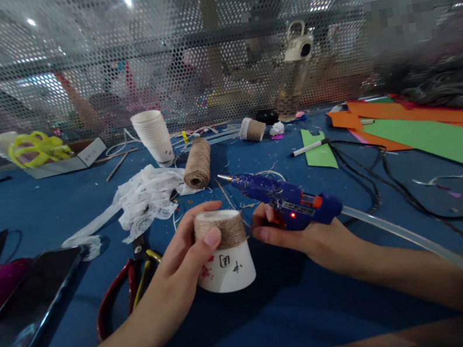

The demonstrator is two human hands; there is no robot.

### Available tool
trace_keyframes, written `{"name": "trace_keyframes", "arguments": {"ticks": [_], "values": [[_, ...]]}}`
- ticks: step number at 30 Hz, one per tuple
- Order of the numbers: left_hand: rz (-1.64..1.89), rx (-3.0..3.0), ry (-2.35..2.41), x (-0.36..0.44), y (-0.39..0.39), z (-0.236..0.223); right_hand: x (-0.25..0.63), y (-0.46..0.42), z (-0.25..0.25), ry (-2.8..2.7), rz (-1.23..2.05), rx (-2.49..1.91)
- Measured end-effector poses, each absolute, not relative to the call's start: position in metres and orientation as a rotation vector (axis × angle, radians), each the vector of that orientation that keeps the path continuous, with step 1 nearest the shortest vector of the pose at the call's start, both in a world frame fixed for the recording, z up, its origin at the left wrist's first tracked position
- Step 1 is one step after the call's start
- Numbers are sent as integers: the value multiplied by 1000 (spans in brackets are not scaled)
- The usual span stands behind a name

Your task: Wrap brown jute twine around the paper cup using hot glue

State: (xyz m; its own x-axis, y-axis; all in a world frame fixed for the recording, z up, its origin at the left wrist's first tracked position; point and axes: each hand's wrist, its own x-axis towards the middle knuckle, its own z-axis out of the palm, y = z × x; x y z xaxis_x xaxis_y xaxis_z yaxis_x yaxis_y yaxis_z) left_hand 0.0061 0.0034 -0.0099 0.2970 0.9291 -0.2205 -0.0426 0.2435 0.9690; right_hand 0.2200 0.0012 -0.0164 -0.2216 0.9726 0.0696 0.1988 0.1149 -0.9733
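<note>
My left hand is closed around a cut-down white paper cup, which it holds upside down, narrow end up. Brown twine is wound around the cup's upper part; red print and dark characters show below it. In my right hand is a blue hot glue gun, its nozzle pointing left above and behind the cup. A red light glows on its side, and a long clear glue stick sticks out of its back. A strand of twine may run to my right fingertips, but I cannot be sure.
Behind the cup lie a twine roll, crumpled white lace and stacked paper cups. Red-handled scissors and a phone are at left. Black cable and coloured paper lie right. A perforated metal screen stands behind.
</note>
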Motion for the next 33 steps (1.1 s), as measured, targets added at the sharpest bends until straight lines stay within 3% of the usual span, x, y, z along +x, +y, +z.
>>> {"name": "trace_keyframes", "arguments": {"ticks": [33], "values": [[748, 1183, 1083, 7, 1, -4, 218, 1, -18, -1572, 1252, -1201]]}}
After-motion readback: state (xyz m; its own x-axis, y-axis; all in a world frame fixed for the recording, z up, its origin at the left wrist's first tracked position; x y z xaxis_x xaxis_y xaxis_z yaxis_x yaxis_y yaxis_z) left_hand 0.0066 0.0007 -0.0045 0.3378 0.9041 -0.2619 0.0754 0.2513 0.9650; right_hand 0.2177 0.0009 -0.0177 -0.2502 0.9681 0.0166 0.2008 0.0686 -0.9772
